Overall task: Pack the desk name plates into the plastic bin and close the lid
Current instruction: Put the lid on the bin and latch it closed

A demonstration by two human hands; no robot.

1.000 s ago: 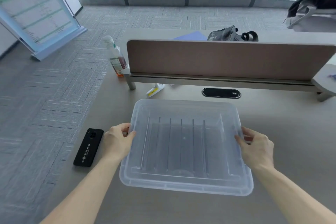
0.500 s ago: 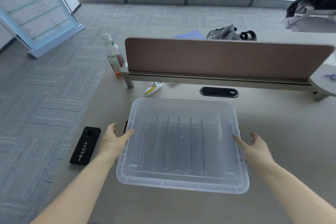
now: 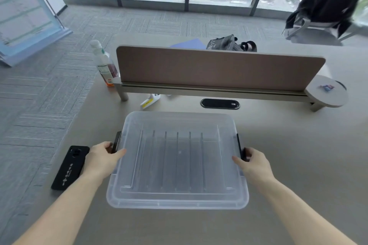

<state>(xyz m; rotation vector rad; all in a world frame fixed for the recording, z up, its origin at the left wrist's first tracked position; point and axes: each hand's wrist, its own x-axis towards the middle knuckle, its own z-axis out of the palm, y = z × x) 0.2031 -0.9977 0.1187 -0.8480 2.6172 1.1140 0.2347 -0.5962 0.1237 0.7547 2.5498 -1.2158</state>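
The lidded plastic bin [image 3: 177, 160] sits mid-bench. My left hand [image 3: 103, 158] at nine o'clock and right hand [image 3: 253, 162] at three curl fingers on the black latches [image 3: 116, 142] to clamp the lid [image 3: 179, 125].

- a clear plastic bin [image 3: 177, 163] sits on the grey worktop [image 3: 298, 155], its translucent lid [image 3: 179, 125] on top.
- the left hand [image 3: 101, 160] curls its grip on the black latch [image 3: 117, 142] at the bin's left side.
- the right hand [image 3: 252, 164] grips the black latch [image 3: 240, 146] at the right side.
- a black phone [image 3: 69, 167] lies just left of the left hand.
- a bottle [image 3: 104, 64] stands by the brown divider [image 3: 217, 68].
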